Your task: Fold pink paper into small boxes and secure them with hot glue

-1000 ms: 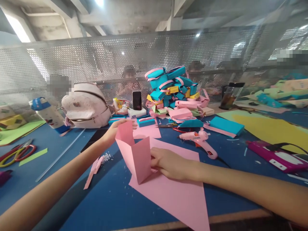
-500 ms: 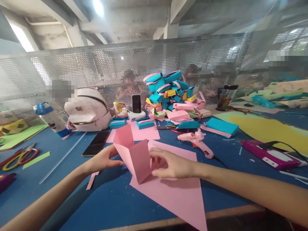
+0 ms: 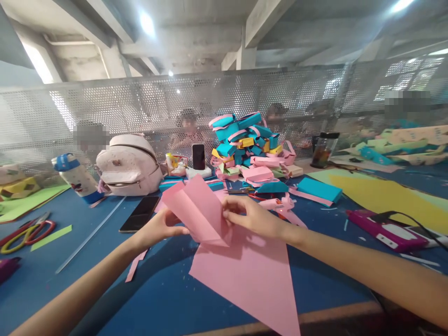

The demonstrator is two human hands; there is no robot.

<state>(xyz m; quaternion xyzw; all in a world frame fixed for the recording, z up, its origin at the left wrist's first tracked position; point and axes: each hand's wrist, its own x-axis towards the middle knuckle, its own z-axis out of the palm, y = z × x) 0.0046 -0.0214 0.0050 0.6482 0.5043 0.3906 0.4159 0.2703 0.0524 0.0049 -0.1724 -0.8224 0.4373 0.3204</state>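
Between my hands a folded sheet of pink paper is held up in the air, tilted, its creased panels standing apart. My left hand grips its left side, thumb in front and fingers hidden behind the paper. On the right side my right hand pinches the paper's edge with thumb and curled fingers. Beneath lies a larger flat pink sheet, reaching over the table's front edge. A pink glue gun rests just beyond my right hand, partly hidden by it.
Behind stands a heap of blue, pink and yellow paper boxes. To the left are a black phone, a white backpack, a bottle and scissors. A purple device with a cable lies right. Several people sit beyond the mesh partition.
The folded pink paper has tipped over, its upright panel swinging toward the back. My right hand has risen and now pinches the paper's edge. My left hand keeps its hold.
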